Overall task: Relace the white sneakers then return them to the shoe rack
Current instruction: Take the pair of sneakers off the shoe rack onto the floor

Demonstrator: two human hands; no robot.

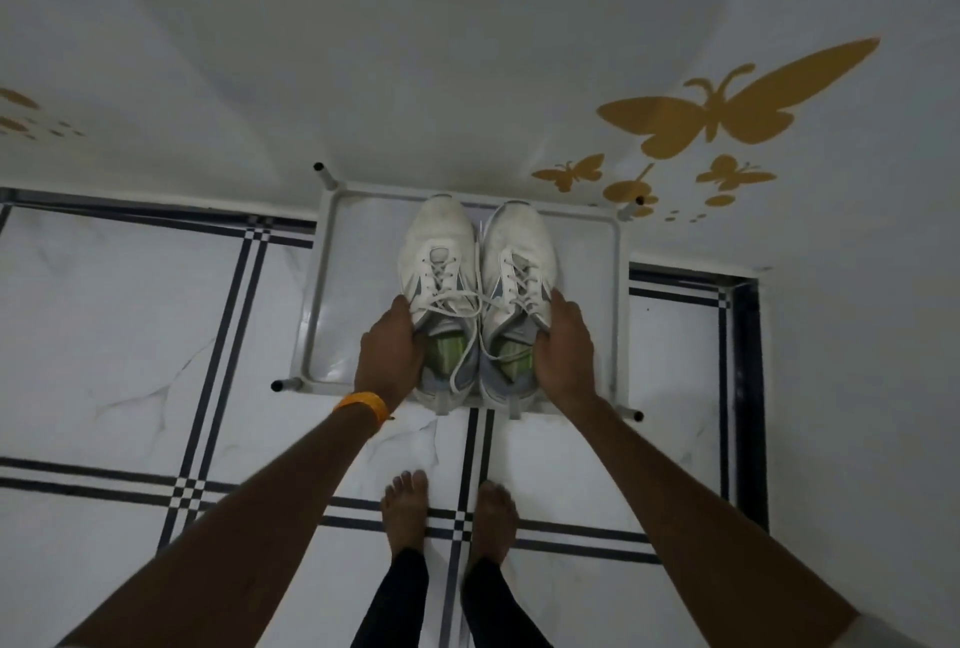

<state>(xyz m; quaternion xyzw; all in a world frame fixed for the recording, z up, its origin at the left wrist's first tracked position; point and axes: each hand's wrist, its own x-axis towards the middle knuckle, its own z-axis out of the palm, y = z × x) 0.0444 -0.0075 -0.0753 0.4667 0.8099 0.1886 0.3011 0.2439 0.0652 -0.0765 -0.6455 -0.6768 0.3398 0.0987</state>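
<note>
Two white sneakers stand side by side on the top shelf of a white shoe rack (617, 283), toes pointing at the wall. The left sneaker (439, 252) and the right sneaker (522, 252) both carry white laces, and loose lace ends trail over their green insoles. My left hand (389, 351), with an orange band at the wrist, grips the outer side of the left sneaker near its opening. The outer side of the right sneaker is gripped the same way by my right hand (563, 340).
The rack stands against a white wall with gold butterfly stickers (737, 101). The floor (130, 335) is white marble tile with black line borders. My bare feet (449, 512) stand just in front of the rack.
</note>
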